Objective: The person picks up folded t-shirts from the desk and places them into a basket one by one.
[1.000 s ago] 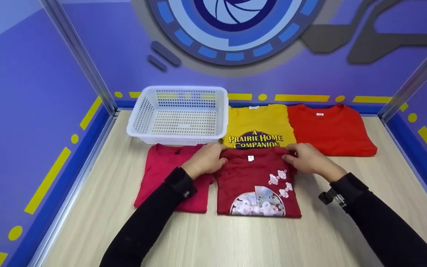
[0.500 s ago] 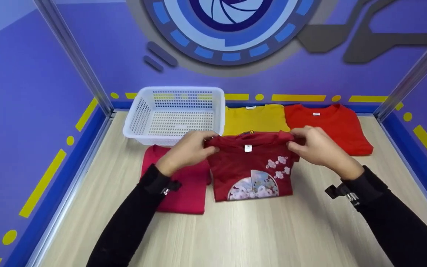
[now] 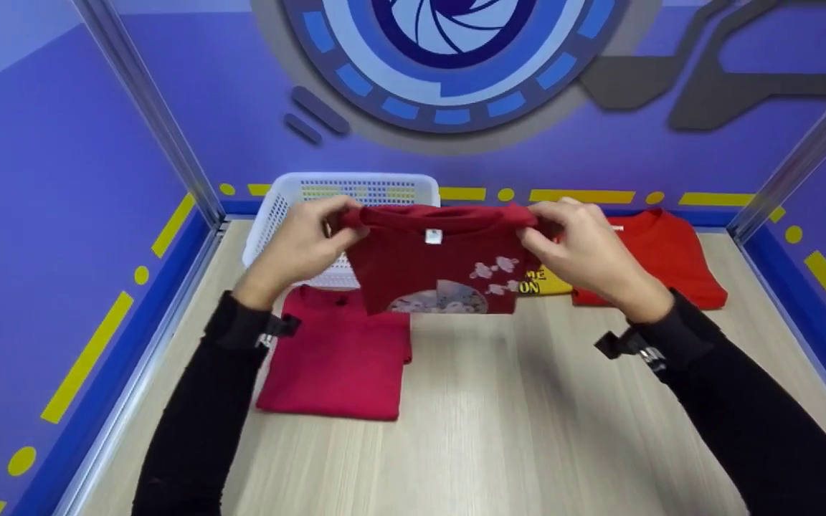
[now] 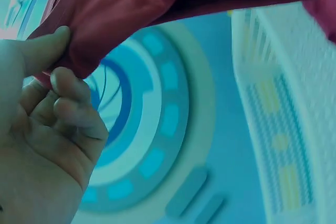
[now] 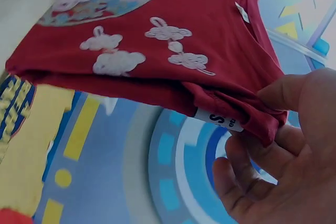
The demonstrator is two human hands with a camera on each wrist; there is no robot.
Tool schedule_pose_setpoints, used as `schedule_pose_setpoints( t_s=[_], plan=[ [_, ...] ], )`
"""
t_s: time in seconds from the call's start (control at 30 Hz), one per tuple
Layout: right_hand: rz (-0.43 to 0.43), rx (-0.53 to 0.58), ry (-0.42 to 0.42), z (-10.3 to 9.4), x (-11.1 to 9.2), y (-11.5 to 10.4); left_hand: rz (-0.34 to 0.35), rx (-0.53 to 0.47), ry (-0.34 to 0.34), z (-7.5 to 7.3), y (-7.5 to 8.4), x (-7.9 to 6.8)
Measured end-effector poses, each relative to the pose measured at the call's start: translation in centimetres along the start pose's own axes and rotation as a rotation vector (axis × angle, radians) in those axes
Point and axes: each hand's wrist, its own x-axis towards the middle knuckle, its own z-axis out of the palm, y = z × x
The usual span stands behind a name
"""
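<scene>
A folded dark red T-shirt (image 3: 420,269) with a pale flower print hangs in the air between both hands, its collar edge uppermost. My left hand (image 3: 305,240) pinches its left shoulder between thumb and fingers; the left wrist view shows the cloth (image 4: 121,14) gripped at a corner. At the other shoulder, my right hand (image 3: 581,247) pinches the cloth the same way. In the right wrist view the flower print (image 5: 176,45) and a white size label (image 5: 218,119) show near that grip. The shirt covers part of the white basket (image 3: 262,226) behind it.
On the table (image 3: 485,430), a folded crimson T-shirt (image 3: 341,358) lies in front of the basket. A yellow T-shirt (image 3: 553,282), mostly hidden, and a bright red T-shirt (image 3: 671,261) lie at the back right. A purple-blue wall (image 3: 241,107) closes the back.
Both hands have lifted the dark red T-shirt off the table and carried it up and to the left, so it now overlaps the basket. The other shirts stay where they were.
</scene>
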Motion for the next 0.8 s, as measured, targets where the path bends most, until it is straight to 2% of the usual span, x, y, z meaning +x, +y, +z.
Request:
schedule_pose_setpoints(
  t_s=[0.13, 0.3, 0.4, 0.5, 0.63, 0.8],
  plan=[
    [-0.021, 0.065, -0.027, 1.8, 2.5, -1.5, -0.052, 0.027, 0.021, -3.3, -0.4, 0.2],
    [0.005, 0.185, -0.139, 3.8, 5.7, -3.2, -0.142, 0.019, 0.038, -7.5, -1.5, 0.5],
    [0.037, 0.201, -0.196, 5.2, 8.0, -4.2, -0.196, 0.031, 0.021, -9.8, -2.4, 0.8],
    [0.058, 0.167, -0.233, 6.9, 10.3, -5.0, -0.263, 0.079, -0.028, -11.7, -3.6, 1.2],
    [0.070, 0.102, -0.255, 8.5, 13.1, -5.2, -0.342, 0.160, -0.051, -12.7, -5.3, 2.5],
    [0.083, 0.039, -0.237, 10.0, 15.7, -4.4, -0.386, 0.243, -0.037, -11.3, -7.3, 5.1]
  ],
)
